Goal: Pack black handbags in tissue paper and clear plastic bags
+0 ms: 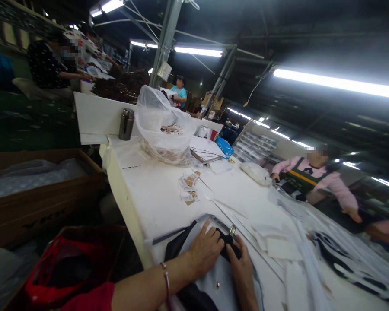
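Note:
On the table in front of me lies a grey and black bag [210, 287] with a small round metal stud on its face. My left hand [205, 250] rests on its upper part, fingers bent and pressed onto a black strap [226, 240]. Opposite it, my right hand [241, 270] has its thumb and fingers closed round the other side of the same strap. A metal buckle [232, 230] shows just above the right fingertips. Parts of the strap are hidden under both hands.
Beyond the bag lie small paper tags [188, 188] and a large clear plastic sack [167, 142]. A thermos [126, 124] stands by the table's far left corner. Cardboard boxes [45, 203] line the left side. A co-worker [314, 175] is at the right.

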### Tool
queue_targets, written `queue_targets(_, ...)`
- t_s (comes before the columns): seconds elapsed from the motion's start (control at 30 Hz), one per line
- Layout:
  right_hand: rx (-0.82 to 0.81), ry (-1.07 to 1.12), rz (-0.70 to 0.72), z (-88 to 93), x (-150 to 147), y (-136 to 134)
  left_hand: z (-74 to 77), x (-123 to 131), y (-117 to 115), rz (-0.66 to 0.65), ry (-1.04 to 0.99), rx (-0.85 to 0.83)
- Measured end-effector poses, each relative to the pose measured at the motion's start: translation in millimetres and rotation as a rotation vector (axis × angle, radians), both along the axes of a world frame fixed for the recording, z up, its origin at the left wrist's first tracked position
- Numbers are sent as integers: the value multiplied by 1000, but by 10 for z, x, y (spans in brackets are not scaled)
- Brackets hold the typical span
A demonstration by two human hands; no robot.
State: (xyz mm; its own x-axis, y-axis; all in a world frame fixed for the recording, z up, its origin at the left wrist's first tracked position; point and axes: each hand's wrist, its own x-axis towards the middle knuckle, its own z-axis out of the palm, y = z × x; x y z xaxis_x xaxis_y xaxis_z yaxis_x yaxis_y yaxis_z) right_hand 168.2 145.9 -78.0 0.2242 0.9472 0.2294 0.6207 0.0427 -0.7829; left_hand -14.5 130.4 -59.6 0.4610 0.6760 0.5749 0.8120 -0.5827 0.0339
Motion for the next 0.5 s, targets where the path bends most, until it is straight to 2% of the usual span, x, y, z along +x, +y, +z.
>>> queue_targets(0.13,105,-7,-28,14,0,-70,29,9,-15,8,0,21)
queue_targets(0.37,644,-316,170,35,-73,-165,9,19,-33,-56,58,22)
queue_targets(0.43,744,-386,191,72,-95,-197,6,15,-30,-69,73,20)
queue_targets(0.5,775,-415,234,99,-111,-226,2,13,-19,-83,88,-4)
